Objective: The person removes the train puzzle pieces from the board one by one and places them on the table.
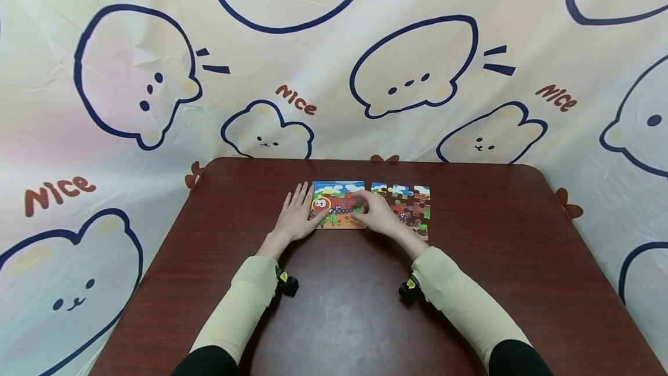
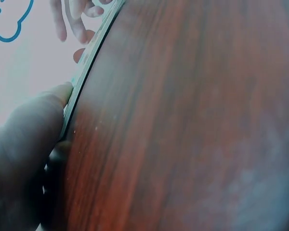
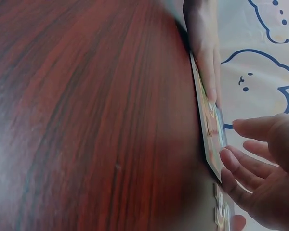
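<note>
A colourful picture puzzle (image 1: 339, 220) lies flat on the table, with blue sky along its top and a round red face at its left. My left hand (image 1: 295, 217) rests along its left edge with straight fingers, the thumb on the puzzle. In the left wrist view that thumb (image 2: 62, 94) touches the board's edge. Over the puzzle's right side hovers my right hand (image 1: 377, 213), fingers bent loosely. The right wrist view shows its thumb and fingers (image 3: 241, 168) apart, with nothing seen between them. Several puzzle pieces (image 1: 421, 208) lie just right of the puzzle, partly behind the right hand.
The dark brown wooden table (image 1: 344, 318) reaches toward me and out to both sides. A pale cloth (image 1: 334, 62) with cartoon outlines hangs behind its far edge. Each wrist carries a small black device, such as the one on the left wrist (image 1: 288, 285).
</note>
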A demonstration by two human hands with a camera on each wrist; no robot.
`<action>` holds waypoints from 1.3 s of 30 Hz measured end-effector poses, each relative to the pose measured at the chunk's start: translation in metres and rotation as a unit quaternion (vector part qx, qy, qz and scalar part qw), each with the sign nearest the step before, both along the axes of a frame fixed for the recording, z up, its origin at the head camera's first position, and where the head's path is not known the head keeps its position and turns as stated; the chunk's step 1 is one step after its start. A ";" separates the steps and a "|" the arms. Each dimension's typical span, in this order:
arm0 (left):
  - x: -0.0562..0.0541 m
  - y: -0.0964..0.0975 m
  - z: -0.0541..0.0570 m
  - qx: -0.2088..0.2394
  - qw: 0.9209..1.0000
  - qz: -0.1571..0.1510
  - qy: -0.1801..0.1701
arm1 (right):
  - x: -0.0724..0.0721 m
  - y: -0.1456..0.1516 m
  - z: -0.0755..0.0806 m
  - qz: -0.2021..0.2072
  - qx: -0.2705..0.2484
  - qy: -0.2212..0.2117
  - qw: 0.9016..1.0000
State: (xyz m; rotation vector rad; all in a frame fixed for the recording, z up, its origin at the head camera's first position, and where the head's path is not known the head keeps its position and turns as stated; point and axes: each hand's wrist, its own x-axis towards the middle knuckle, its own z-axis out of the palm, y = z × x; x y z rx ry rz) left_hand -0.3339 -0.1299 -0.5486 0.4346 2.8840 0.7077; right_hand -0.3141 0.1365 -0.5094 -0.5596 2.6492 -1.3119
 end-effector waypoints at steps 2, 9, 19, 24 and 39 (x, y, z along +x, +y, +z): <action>0.000 0.000 -0.001 0.000 1.000 0.000 0.000 | -0.001 -0.004 -0.001 0.005 0.004 -0.001 1.000; 0.004 0.001 0.003 -0.009 1.000 0.002 0.007 | -0.003 -0.012 -0.006 0.015 0.015 0.005 1.000; 0.008 0.005 0.010 -0.021 1.000 0.004 0.018 | -0.001 -0.023 -0.004 -0.002 0.032 -0.002 0.999; 0.009 0.005 0.010 -0.027 0.999 0.003 0.018 | -0.002 -0.030 -0.003 -0.015 0.038 -0.008 0.999; 0.003 0.004 0.001 -0.032 0.999 0.001 0.020 | 0.003 -0.038 -0.005 -0.033 0.065 -0.004 0.997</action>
